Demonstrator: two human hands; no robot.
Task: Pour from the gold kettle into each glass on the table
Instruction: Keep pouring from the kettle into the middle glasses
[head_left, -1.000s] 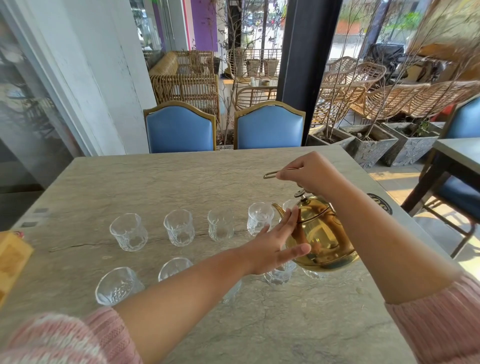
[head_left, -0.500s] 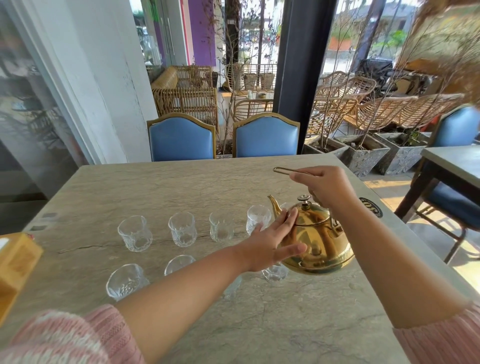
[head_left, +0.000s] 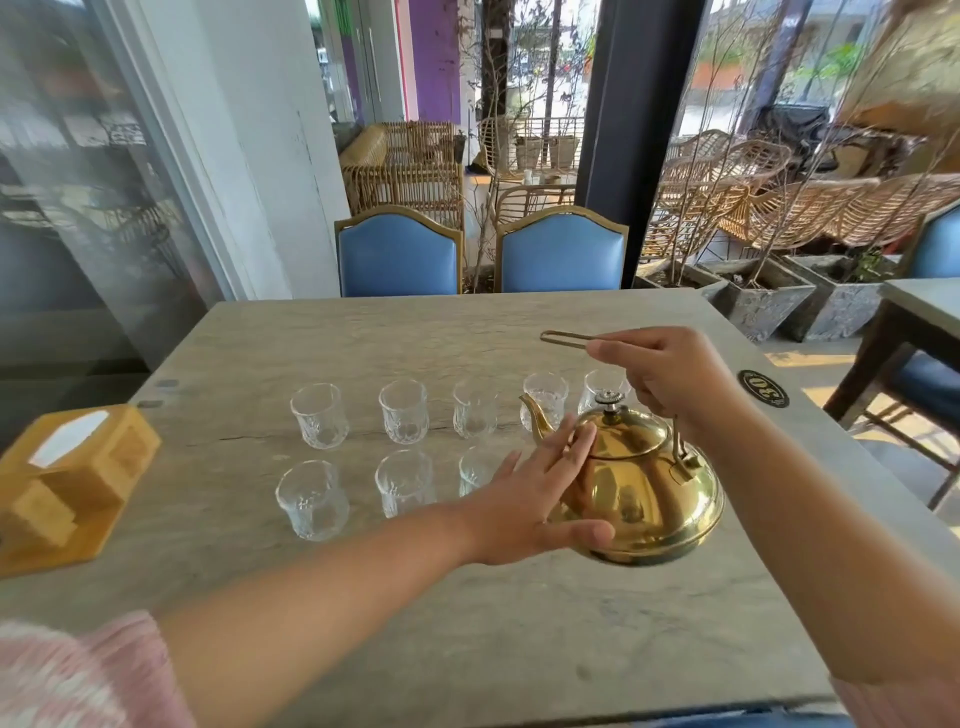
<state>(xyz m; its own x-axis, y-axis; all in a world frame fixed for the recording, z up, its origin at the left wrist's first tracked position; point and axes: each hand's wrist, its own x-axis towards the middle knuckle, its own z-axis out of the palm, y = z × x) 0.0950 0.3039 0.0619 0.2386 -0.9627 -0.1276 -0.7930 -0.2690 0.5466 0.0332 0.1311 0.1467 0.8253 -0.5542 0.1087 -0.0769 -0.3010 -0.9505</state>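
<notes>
The fingers (head_left: 563, 452) of the left hand (head_left: 524, 509) are straight and a little spread. They lie flat against the side of the gold kettle (head_left: 644, 493), with the thumb stretched under its belly, so this hand presses and does not clasp. The fingers of the right hand (head_left: 670, 379) are curled round the thin wire handle (head_left: 566, 338), high above the lid, and the loop end of the handle sticks out of the fist toward 9 o'clock. The kettle hangs under this hand, at about 3 o'clock from the group of glasses. Its spout (head_left: 535, 415) points toward 10 o'clock and its lid knob (head_left: 608, 399) is on top. We cannot tell whether its base touches the table (head_left: 363, 597) or is just above it. On the table we count eight clear glasses in two rows. Five stand in the far row (head_left: 402, 410), and the last two of them, at the 3 o'clock end, are partly behind the spout and the lid. Three stand in the near row (head_left: 311, 499), and the left hand covers part of the third. A wooden box (head_left: 67, 478) sits at 9 o'clock near the table edge. A round black badge (head_left: 763, 388) lies at 2 o'clock, and two blue chairs (head_left: 397, 257) stand at 12 o'clock behind the table.
</notes>
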